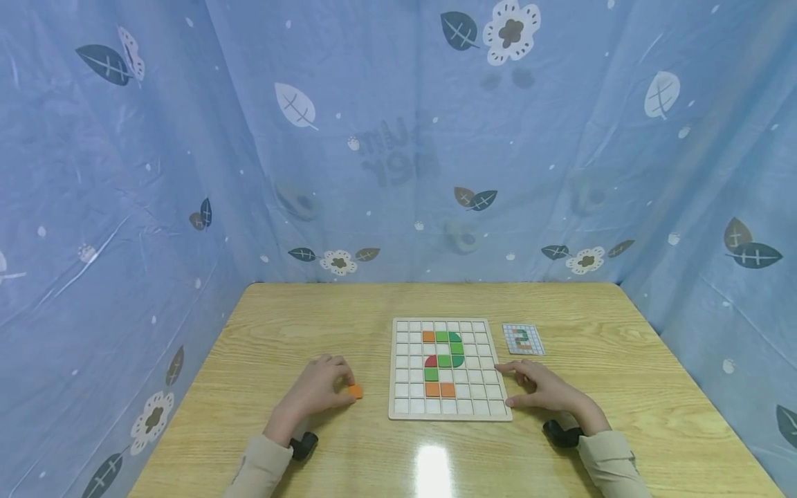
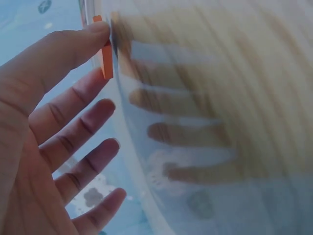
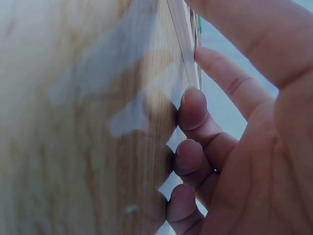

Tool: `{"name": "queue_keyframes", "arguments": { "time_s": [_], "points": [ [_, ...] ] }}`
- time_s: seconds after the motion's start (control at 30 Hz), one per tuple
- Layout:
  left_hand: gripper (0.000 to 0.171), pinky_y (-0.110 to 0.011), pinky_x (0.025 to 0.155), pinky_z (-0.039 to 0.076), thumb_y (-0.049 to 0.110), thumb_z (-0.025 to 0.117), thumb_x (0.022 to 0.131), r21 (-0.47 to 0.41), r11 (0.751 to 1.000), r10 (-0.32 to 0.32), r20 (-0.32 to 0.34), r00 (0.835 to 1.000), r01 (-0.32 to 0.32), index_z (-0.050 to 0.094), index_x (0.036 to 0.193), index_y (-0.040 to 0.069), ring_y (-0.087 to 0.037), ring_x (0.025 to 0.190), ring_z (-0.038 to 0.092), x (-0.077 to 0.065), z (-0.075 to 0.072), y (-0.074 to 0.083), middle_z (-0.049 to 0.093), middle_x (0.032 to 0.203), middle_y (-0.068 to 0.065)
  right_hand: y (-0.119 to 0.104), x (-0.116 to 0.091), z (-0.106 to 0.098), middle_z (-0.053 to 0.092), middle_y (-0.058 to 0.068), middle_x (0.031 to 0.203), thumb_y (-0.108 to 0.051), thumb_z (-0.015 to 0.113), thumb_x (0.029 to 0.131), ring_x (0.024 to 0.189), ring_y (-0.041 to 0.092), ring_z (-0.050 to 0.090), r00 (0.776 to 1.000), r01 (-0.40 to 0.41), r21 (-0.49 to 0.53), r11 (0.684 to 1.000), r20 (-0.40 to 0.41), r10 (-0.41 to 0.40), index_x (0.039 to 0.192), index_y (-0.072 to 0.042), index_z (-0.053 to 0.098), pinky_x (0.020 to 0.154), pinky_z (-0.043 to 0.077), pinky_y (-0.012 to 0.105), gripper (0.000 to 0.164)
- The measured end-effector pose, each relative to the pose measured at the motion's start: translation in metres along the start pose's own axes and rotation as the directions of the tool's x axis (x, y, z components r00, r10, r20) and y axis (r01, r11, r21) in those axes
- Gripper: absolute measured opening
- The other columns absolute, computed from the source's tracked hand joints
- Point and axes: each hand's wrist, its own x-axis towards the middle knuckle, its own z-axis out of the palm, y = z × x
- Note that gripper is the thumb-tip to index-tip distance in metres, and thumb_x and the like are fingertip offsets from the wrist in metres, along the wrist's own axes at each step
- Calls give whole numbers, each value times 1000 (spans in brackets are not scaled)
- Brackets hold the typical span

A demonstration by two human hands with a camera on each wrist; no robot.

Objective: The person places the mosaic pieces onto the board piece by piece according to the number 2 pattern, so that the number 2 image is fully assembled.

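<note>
In the head view my left hand (image 1: 319, 386), left of the board, pinches a small orange tile (image 1: 355, 391) just over the table. The left wrist view shows this orange tile (image 2: 106, 61) edge-on, between thumb and index finger, with the other fingers spread. A wooden grid board (image 1: 445, 417) lies flat in the middle. Its white cells hold orange, green and red tiles, some with a rounded corner, in a shape like a 2. My right hand (image 1: 548, 389) touches the board's right edge with thumb and index finger. Its other fingertips (image 3: 191, 108) rest on the table.
A small pattern card (image 1: 523, 339) with a similar coloured figure lies right of the board's far corner. Everything stands on a wood-grain table (image 1: 311, 311). Blue patterned curtains (image 1: 398, 173) hang behind it and at both sides.
</note>
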Motion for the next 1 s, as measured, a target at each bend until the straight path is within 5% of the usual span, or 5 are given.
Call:
{"name": "queue_keyframes", "arguments": {
  "time_s": [0.33,0.7,1.0],
  "points": [
    [25,-35,76,43,44,75,71,23,997,76,-8,997,-75,66,85,26,-11,86,48,14,6,11,58,93,11,0,0,0,49,11,82,-13,74,77,71,24,39,1000,-1,-10,1000,6,1,122,7,52,56,32,26,54],
    [27,-38,83,44,45,74,72,-7,996,92,10,996,-92,67,89,24,-11,90,50,29,7,30,59,94,12,33,-1,12,49,4,85,-21,74,78,72,17,39,1000,21,-39,999,-3,-21,126,0,52,58,31,22,57],
    [26,-40,89,43,47,72,74,-11,994,110,24,994,-110,66,90,27,-13,98,51,42,11,48,59,98,13,35,-1,10,50,2,86,-26,74,78,73,14,40,999,34,-11,999,1,-34,127,-3,52,60,31,20,58]
  ]
}}
